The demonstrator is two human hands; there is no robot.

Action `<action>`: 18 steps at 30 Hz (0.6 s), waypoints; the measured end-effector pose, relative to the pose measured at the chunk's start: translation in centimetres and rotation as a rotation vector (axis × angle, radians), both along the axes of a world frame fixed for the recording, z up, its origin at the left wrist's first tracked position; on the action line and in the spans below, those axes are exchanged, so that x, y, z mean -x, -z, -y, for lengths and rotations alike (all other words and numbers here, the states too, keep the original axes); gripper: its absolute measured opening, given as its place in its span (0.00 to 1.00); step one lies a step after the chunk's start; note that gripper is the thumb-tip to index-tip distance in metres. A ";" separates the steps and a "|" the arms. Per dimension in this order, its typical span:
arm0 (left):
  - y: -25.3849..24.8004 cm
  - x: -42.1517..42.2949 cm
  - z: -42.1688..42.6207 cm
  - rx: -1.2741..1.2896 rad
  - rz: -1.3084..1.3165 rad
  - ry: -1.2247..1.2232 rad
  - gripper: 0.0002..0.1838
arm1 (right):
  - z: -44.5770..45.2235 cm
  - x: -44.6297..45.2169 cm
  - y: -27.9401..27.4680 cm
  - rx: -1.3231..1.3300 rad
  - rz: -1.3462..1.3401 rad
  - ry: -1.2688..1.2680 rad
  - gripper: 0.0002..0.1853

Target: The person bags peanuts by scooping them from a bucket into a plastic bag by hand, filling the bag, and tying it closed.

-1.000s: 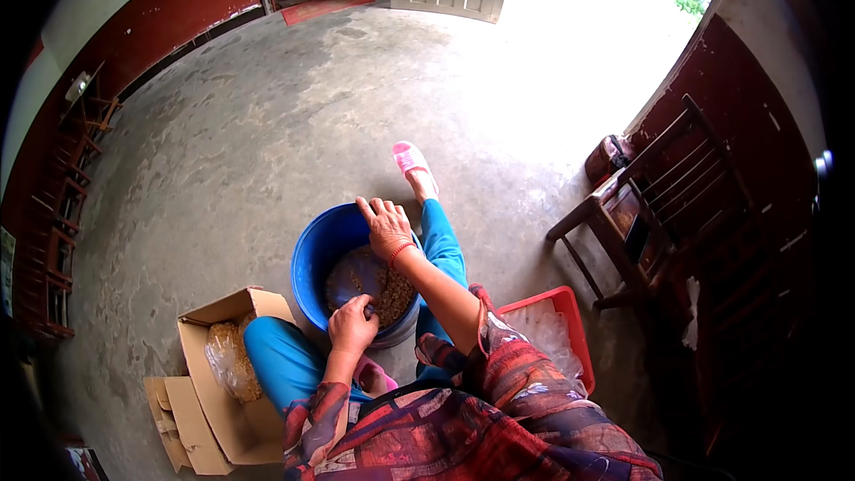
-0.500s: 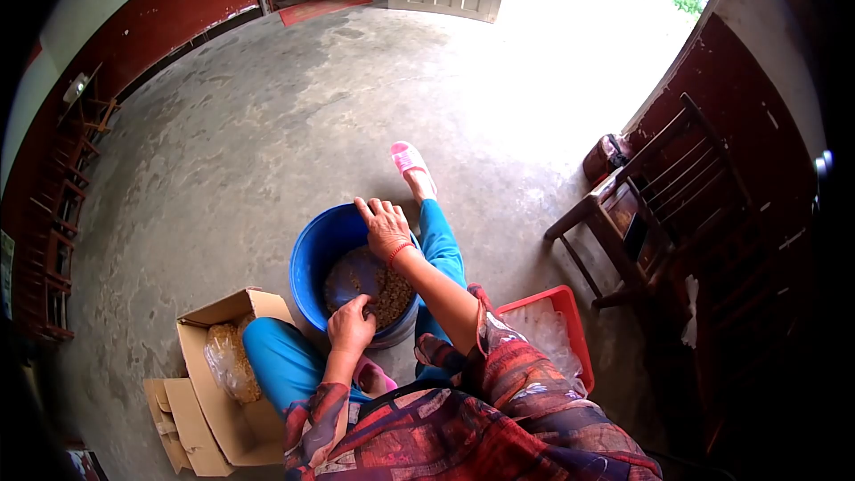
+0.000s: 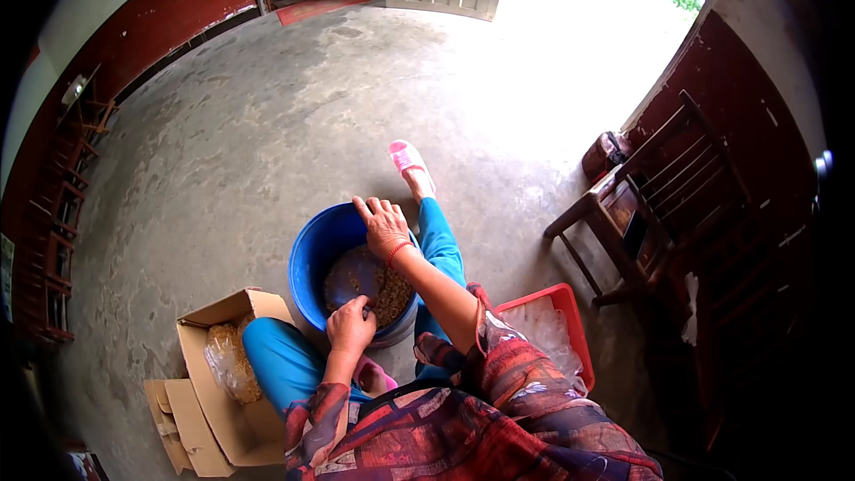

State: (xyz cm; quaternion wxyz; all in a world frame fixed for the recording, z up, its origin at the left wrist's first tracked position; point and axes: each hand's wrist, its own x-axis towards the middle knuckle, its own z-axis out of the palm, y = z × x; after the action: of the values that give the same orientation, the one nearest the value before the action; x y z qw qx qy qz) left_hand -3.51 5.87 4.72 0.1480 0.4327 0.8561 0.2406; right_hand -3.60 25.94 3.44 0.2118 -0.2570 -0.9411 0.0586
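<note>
A blue bucket stands on the floor between my legs, with small tan granular pieces inside. A bluish, see-through patch lies among the pieces; I cannot tell whether it is a bag or a bowl. At the near rim, my left hand is closed, thumb and fingers pinched together over the bucket, and what they hold is hidden. My right hand, a red bracelet at its wrist, rests across the far right rim with its fingers extended and somewhat apart.
Left of me, an open cardboard box holds a clear bag of yellowish stuff. To the right sits a red tray with clear plastic bags. A wooden chair stands by the right wall; stools line the left.
</note>
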 end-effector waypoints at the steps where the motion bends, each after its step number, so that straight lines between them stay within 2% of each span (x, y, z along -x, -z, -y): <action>1: -0.2 0.0 0.0 0.000 0.002 -0.004 0.10 | 0.0 0.0 0.0 0.002 0.004 0.000 0.31; 18: -0.6 -0.1 -0.1 0.027 0.054 -0.047 0.11 | -0.1 0.1 0.2 -0.013 -0.019 -0.004 0.30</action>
State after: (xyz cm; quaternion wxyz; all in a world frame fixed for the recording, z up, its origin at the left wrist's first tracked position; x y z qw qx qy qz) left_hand -3.41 5.95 5.29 0.1711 0.4039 0.8649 0.2439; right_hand -3.67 26.04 3.24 0.2221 -0.2532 -0.9399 0.0553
